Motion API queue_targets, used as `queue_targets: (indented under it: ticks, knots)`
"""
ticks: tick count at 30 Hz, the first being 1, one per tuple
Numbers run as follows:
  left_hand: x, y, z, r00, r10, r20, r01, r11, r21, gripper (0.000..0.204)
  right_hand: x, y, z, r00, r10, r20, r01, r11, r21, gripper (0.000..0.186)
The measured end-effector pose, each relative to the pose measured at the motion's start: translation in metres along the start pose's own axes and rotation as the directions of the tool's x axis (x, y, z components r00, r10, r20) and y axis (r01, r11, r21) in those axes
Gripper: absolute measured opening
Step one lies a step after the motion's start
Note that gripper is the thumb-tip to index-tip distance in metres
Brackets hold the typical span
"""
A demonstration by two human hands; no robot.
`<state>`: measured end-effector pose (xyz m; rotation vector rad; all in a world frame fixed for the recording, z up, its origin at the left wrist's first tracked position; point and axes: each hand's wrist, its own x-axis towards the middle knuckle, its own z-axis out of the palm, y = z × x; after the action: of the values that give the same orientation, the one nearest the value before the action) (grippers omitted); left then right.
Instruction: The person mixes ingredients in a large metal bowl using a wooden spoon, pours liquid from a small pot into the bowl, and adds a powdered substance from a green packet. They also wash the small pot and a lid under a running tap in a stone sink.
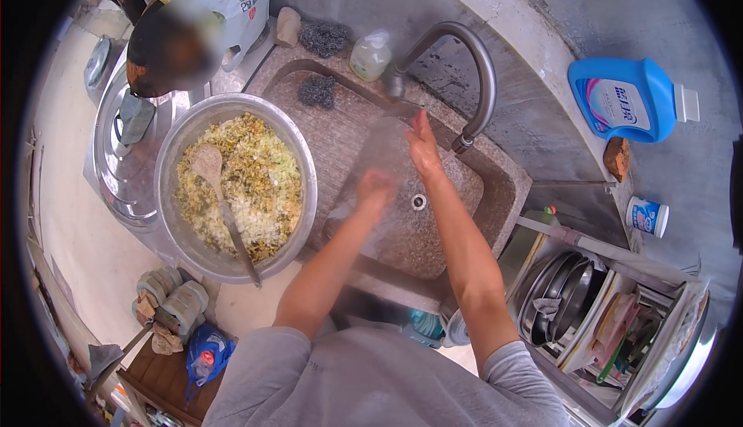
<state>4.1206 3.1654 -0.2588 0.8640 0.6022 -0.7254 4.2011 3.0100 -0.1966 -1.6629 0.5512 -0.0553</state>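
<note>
Over the stone sink [505, 187], a see-through, blurred sheet, which looks like a clear plastic bag [377, 142], hangs between my hands. My right hand [422, 147] is closed on its upper edge, beside the grey curved faucet [487, 79]. Lower and to the left, my left hand [375, 189] is against the bag; motion smears its fingers, so their grip is unclear. A large metal basin [305, 218] stands left of the sink, full of a chopped yellow-green and white mixture [255, 156]. Across the mixture lies a wooden spoon [207, 162], its handle over the near rim.
A dark steel-wool scrubber [316, 91] lies in the sink; another scrubber [325, 38] and a bottle of pale liquid [371, 56] are on its back rim. A blue detergent jug [623, 100] stands right, above a rack of pans [569, 292]. Metal lids [124, 172] lie left.
</note>
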Motion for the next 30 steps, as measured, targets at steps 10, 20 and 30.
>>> queue_targets:
  ticks: [10,20,30]
  knots:
    - [-0.023,-0.043,-0.054,0.963,0.181,0.201,-0.248,0.888,0.388,0.014,0.054,-0.041,0.053,0.98,0.143,-0.139,-0.112,0.972,0.209,0.107]
    - [-0.034,-0.026,-0.015,0.978,-0.201,0.055,0.143,0.842,0.52,0.048,-0.17,0.028,0.021,0.98,0.199,-0.01,-0.2,0.979,-0.032,0.053]
    - [-0.168,0.021,0.111,0.869,0.084,0.487,-0.335,0.825,0.455,0.044,-0.248,-0.113,-0.038,0.833,0.054,-0.551,0.014,0.993,0.119,0.038]
